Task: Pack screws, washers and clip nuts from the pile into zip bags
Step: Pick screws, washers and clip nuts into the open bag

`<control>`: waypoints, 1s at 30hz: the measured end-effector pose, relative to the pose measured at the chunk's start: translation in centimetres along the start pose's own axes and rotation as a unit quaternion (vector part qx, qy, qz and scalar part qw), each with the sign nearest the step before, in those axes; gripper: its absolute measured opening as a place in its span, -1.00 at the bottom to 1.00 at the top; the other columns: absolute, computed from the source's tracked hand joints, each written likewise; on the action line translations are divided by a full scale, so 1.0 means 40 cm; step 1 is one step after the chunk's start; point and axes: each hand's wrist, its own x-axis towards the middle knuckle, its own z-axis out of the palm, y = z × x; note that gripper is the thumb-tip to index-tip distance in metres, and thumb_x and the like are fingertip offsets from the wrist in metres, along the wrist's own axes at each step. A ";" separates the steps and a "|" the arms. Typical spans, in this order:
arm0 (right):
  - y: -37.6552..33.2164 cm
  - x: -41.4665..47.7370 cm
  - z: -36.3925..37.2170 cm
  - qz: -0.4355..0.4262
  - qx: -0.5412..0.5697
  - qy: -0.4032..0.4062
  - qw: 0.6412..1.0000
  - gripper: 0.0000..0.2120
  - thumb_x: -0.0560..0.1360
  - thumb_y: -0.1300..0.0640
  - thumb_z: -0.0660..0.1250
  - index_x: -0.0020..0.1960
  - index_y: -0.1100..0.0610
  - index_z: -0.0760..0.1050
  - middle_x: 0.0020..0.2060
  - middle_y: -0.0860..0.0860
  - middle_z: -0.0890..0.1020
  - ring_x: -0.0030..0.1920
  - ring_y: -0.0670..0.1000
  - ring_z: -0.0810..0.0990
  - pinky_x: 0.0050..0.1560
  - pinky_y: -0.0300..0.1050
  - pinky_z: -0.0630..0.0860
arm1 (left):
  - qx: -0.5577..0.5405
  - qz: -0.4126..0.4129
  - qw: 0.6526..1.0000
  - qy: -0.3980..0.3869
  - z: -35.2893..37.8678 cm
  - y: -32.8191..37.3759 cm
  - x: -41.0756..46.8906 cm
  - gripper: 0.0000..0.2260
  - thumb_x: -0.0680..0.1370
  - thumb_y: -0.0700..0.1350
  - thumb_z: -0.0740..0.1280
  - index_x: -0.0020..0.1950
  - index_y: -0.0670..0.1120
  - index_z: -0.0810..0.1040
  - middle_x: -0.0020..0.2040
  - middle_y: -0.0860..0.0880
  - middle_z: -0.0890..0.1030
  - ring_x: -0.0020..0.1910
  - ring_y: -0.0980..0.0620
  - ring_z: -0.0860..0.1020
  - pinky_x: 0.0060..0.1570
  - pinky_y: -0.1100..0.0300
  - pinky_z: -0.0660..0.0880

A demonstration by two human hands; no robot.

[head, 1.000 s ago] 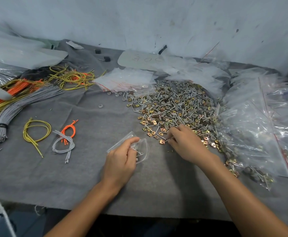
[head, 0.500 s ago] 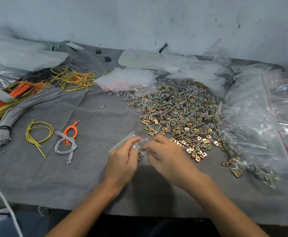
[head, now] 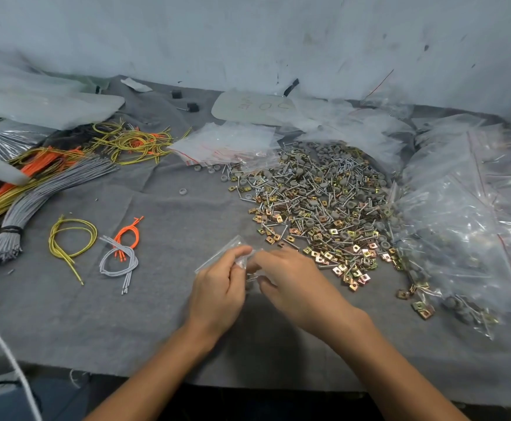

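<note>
Two hands meet at lower centre of the frame, over the grey cloth (head: 126,314). There the left hand (head: 217,287) pinches a small clear zip bag (head: 217,257) between thumb and fingers. At the bag's mouth the right hand (head: 293,281) has its fingers curled; whether they grip a part I cannot tell. Just upper right of them lies the pile (head: 318,208) of screws, washers and clip nuts, with filled bags (head: 460,238) at the right edge and wire bundles (head: 44,189) at far left.

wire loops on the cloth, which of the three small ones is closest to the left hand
The grey loop: it lies nearest the left hand, overlapping the orange loop behind it, with the yellow loop farther left.
</note>
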 end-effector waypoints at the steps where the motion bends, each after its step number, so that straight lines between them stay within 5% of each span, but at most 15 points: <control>1: -0.003 0.000 0.002 -0.001 0.017 0.011 1.000 -0.76 0.54 0.24 0.30 0.17 0.02 0.52 0.08 -0.02 0.62 0.10 0.08 0.52 0.10 0.00 0.44 | 0.001 0.004 1.000 0.001 -0.001 -0.001 0.001 -0.64 0.55 -0.11 0.15 0.24 -0.04 0.64 -0.01 0.03 0.71 -0.08 0.04 0.62 -0.07 0.33 0.40; 7: 0.085 0.002 -0.020 0.080 0.050 0.138 0.986 -0.90 0.55 0.23 0.37 0.04 0.10 0.60 -0.08 -0.05 0.59 -0.09 -0.04 0.54 -0.02 -0.12 0.49 | -0.007 0.010 1.000 0.014 0.006 -0.008 0.004 -0.64 0.51 -0.16 0.18 0.20 -0.03 0.66 -0.17 -0.04 0.67 -0.27 0.20 0.50 -0.22 0.50 0.32; 13: 0.187 0.043 -0.028 0.206 -0.083 0.050 0.974 -0.85 0.62 0.03 0.24 -0.01 0.03 0.57 -0.08 -0.06 0.54 0.02 0.05 0.49 0.00 0.02 0.49 | -0.017 0.003 1.000 0.009 0.009 -0.013 0.005 -0.64 0.52 -0.15 0.17 0.20 -0.01 0.66 -0.30 0.34 0.56 -0.35 0.31 0.50 -0.30 0.48 0.31; 25: 0.170 0.055 -0.031 0.195 -0.095 0.018 0.976 -0.85 0.63 0.10 0.20 -0.05 0.12 0.47 -0.09 0.03 0.55 -0.02 0.11 0.50 -0.01 0.08 0.48 | -0.024 -0.006 1.000 0.005 0.012 -0.015 0.004 -0.64 0.52 -0.14 0.16 0.21 0.00 0.65 -0.32 0.35 0.54 -0.38 0.28 0.48 -0.32 0.44 0.29; 30: 0.113 -0.003 -0.046 0.178 0.069 0.066 0.979 -0.90 0.59 0.10 0.29 -0.10 -0.04 0.45 -0.30 -0.11 0.59 -0.26 -0.13 0.53 -0.24 -0.10 0.40 | -0.028 -0.006 1.000 0.006 0.012 -0.015 0.005 -0.63 0.52 -0.14 0.16 0.22 0.00 0.64 -0.33 0.34 0.54 -0.40 0.29 0.46 -0.31 0.38 0.31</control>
